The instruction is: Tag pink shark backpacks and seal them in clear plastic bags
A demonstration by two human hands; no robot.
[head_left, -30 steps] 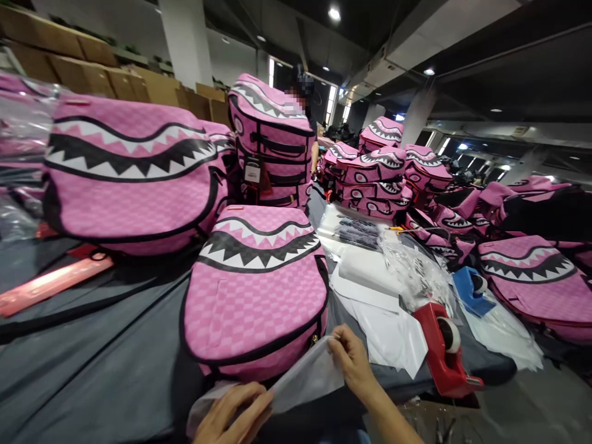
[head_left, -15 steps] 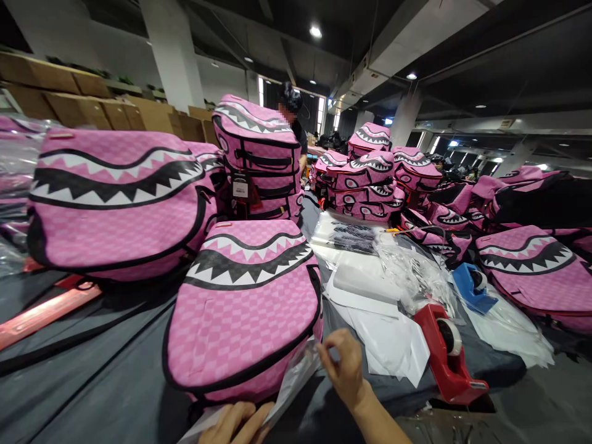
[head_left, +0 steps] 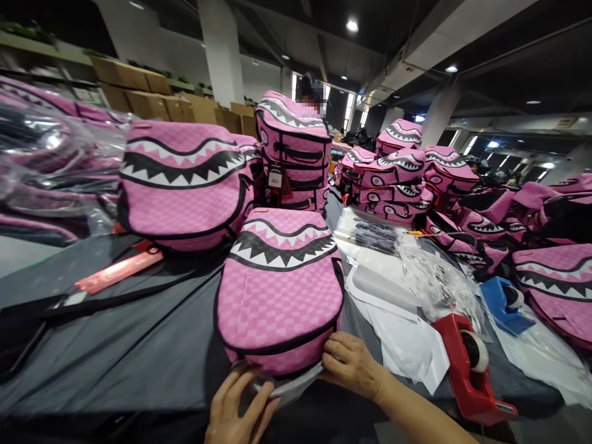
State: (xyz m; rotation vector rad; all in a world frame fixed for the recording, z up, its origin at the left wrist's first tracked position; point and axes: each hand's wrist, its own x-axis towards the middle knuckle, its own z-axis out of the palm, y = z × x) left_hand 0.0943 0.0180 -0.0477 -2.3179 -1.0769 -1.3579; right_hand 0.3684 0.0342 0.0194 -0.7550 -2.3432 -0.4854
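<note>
A pink checkered backpack with a black-and-white shark-mouth print lies on the dark table directly in front of me. At its near end, a clear plastic bag stretches between my hands, its edge against the backpack's bottom. My left hand is closed on the bag's left side, with thumb and fingers bent at the backpack's lower left corner. My right hand grips the bag's other side at the lower right corner, fingers curled over it. How far the bag reaches under the backpack is hidden.
Another pink backpack stands behind on the left, beside a stack of them. Plastic-wrapped backpacks are piled far left. To the right lie white sheets, a red tape dispenser and a blue one. A person stands behind the stack.
My right hand has come down and in to the backpack's lower right corner with the bag edge. My left hand has risen to the lower left corner. The view has turned left.
</note>
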